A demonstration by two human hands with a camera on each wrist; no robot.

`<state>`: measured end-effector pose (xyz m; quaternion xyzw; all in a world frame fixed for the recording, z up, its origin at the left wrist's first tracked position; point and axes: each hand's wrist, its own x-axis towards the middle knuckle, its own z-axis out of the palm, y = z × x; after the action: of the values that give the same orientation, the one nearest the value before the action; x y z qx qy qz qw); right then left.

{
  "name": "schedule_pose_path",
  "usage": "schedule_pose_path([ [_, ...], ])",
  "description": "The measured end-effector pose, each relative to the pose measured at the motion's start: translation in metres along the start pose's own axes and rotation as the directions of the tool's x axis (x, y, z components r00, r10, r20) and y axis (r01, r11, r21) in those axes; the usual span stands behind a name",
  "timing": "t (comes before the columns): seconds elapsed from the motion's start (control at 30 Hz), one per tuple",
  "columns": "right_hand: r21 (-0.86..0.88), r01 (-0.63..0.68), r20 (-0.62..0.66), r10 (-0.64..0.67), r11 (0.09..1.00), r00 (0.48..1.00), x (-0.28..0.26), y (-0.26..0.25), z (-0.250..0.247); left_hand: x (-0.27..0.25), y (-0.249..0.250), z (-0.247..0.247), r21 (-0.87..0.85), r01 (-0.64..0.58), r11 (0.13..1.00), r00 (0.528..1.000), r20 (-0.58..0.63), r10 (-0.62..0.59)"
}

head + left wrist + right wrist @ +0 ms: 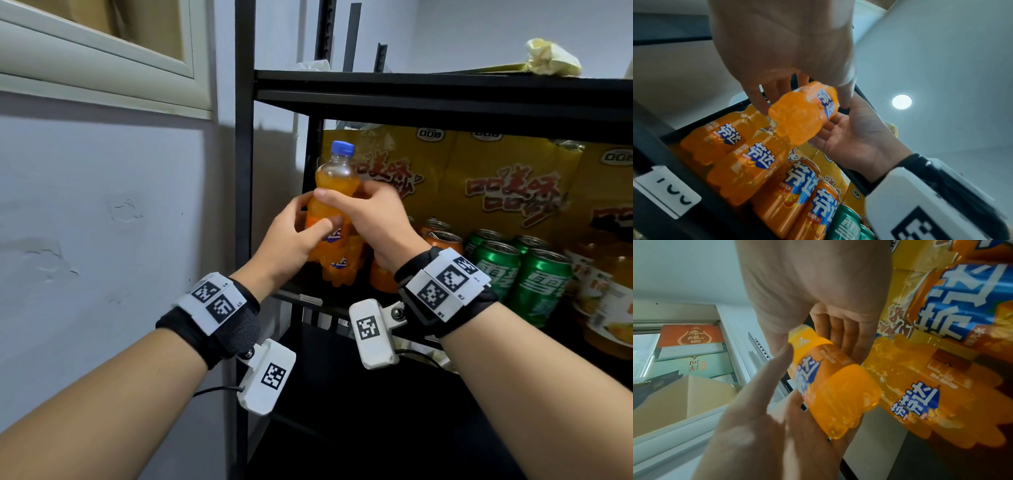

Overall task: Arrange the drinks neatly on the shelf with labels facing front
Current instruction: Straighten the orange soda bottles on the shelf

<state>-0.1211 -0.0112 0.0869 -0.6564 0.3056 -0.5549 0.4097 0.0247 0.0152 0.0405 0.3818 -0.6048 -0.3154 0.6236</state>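
Both hands on the bottle (334,192) now, held up off the shelf (308,298) at its left end, blue cap on top. The right hand (373,222) has its grip wrapped round the upper body, thumb across the front. The left hand (291,236) grips lower down, thumb laid over the label band. From the right wrist view the blue logo shows on the side towards the left palm. Below it, two more orange bottles (731,151) stand on the shelf, orange cans (795,191) beside them, then green cans (520,274), yellow cartons (496,178) stacked behind
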Motion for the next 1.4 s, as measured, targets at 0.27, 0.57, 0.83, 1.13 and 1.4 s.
schedule_pose_path([
  [0.27, 0.001, -0.05, -0.027, 0.05, 0.999, 0.998, -0.008, 0.004, -0.011, -0.003, -0.005, -0.002, -0.133, 0.155, 0.979, 0.979, 0.153, -0.134],
  [0.57, -0.05, -0.07, 0.023, 0.071, 0.996, 0.997, -0.009, -0.006, -0.021, -0.011, -0.009, 0.015, -0.06, 0.095, 0.994, 0.995, 0.032, -0.094],
  [0.83, 0.06, -0.103, 0.028, 0.102, 0.993, 0.994, -0.013, 0.0, -0.021, -0.015, -0.009, 0.015, -0.225, 0.27, 0.936, 0.955, 0.187, -0.231],
  [1.13, 0.033, -0.108, 0.001, 0.108, 0.994, 0.994, -0.012, 0.001, -0.024, -0.018, -0.01, 0.018, -0.179, 0.272, 0.945, 0.945, 0.235, -0.227],
  [1.4, -0.002, -0.126, -0.007, 0.126, 0.992, 0.992, -0.014, 0.0, -0.023, -0.019, -0.015, 0.018, -0.12, 0.158, 0.98, 0.984, 0.096, -0.147],
])
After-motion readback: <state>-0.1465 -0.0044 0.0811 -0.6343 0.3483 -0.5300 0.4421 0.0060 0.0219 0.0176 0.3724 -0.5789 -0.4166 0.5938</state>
